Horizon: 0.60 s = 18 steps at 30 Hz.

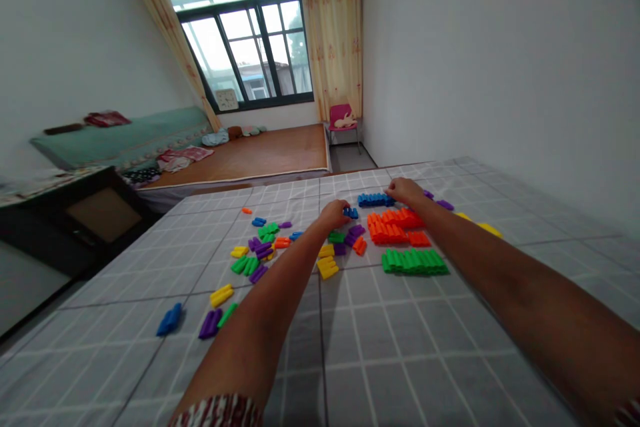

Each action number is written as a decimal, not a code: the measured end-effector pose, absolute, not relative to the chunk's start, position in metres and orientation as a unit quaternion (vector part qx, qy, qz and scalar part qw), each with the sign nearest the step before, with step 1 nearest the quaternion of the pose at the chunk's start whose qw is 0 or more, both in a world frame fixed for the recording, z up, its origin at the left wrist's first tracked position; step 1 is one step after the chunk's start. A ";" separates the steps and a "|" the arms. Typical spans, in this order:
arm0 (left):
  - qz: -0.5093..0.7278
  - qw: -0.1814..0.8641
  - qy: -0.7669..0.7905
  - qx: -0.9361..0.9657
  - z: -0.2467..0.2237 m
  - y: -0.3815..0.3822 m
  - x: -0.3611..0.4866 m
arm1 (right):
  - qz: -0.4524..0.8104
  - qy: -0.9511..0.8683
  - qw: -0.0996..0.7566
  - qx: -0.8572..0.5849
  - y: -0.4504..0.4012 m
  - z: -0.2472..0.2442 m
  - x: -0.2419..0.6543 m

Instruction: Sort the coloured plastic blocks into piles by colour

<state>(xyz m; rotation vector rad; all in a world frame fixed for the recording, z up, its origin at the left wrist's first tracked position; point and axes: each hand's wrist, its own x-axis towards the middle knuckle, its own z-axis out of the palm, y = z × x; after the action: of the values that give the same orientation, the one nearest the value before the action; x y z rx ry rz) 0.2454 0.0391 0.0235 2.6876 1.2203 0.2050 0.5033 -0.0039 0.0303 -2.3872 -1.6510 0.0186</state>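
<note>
My left hand [334, 215] reaches over the middle of the table, fingers closed around a small blue plastic block [351, 213]. At the right end of a row of blue blocks [374, 200], my right hand [404, 189] pinches the last part; its fingertips are partly hidden. Nearer to me lie a patch of orange blocks [393, 225] and a row of green blocks [415, 261]. Loose yellow blocks [327, 268], purple blocks [356, 231] and an orange block [359, 245] lie just below my left hand.
Left of my left forearm several mixed blocks [260, 247] are scattered, with a lone blue block [169, 319] nearer the edge. Yellow blocks [489, 230] lie beyond my right forearm. A grey checked cloth [385, 347] covers the table. A bed [280, 153] stands behind it.
</note>
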 end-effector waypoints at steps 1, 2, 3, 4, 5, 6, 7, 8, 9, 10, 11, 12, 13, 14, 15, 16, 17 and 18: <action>0.069 0.094 0.410 0.905 0.022 0.040 0.246 | 0.002 -0.565 0.123 -0.816 -0.004 0.030 0.505; 0.069 0.097 0.409 0.905 0.021 0.040 0.248 | -0.005 -0.564 0.127 -0.816 -0.004 0.030 0.506; 0.069 0.100 0.409 0.904 0.021 0.041 0.249 | -0.012 -0.563 0.128 -0.816 -0.004 0.030 0.508; 0.070 0.103 0.409 0.904 0.020 0.041 0.250 | -0.019 -0.564 0.126 -0.816 -0.004 0.029 0.510; 0.070 0.105 0.408 0.904 0.019 0.041 0.252 | -0.021 -0.567 0.121 -0.815 -0.003 0.028 0.512; 0.071 0.108 0.407 0.904 0.019 0.041 0.254 | -0.018 -0.572 0.113 -0.812 -0.003 0.027 0.514; 0.072 0.111 0.406 0.904 0.019 0.040 0.257 | -0.008 -0.580 0.105 -0.808 -0.003 0.025 0.515; 0.075 0.113 0.405 0.904 0.019 0.040 0.261 | 0.006 -0.588 0.100 -0.802 -0.002 0.024 0.516; 0.079 0.114 0.404 0.904 0.019 0.039 0.265 | 0.022 -0.595 0.097 -0.797 -0.001 0.022 0.516; 0.082 0.115 0.403 0.904 0.019 0.039 0.269 | 0.034 -0.599 0.099 -0.794 -0.001 0.021 0.516; 0.086 0.115 0.402 0.904 0.018 0.038 0.273 | 0.043 -0.602 0.104 -0.791 -0.001 0.020 0.516; 0.090 0.115 0.403 0.903 0.018 0.037 0.277 | 0.047 -0.603 0.110 -0.789 -0.001 0.019 0.515; 0.095 0.115 0.404 0.903 0.017 0.037 0.280 | 0.048 -0.604 0.116 -0.787 -0.001 0.018 0.515; 0.099 0.115 0.406 0.901 0.016 0.036 0.283 | 0.048 -0.605 0.120 -0.785 -0.002 0.018 0.515; 0.103 0.115 0.409 0.900 0.015 0.035 0.285 | 0.044 -0.607 0.124 -0.784 -0.003 0.019 0.514; 0.108 0.115 0.411 0.898 0.014 0.034 0.285 | 0.038 -0.608 0.127 -0.783 -0.004 0.019 0.514; 0.112 0.115 0.415 0.896 0.013 0.034 0.285 | 0.030 -0.608 0.132 -0.782 -0.006 0.021 0.513; 0.117 0.116 0.418 0.894 0.013 0.033 0.283 | 0.018 -0.606 0.139 -0.783 -0.007 0.023 0.512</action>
<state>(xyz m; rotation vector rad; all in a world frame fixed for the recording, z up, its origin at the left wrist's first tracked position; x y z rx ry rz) 0.2827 0.0335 0.0128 2.6176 1.2233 0.3419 0.5120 -0.0073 0.0229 -2.2619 -1.7526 0.0530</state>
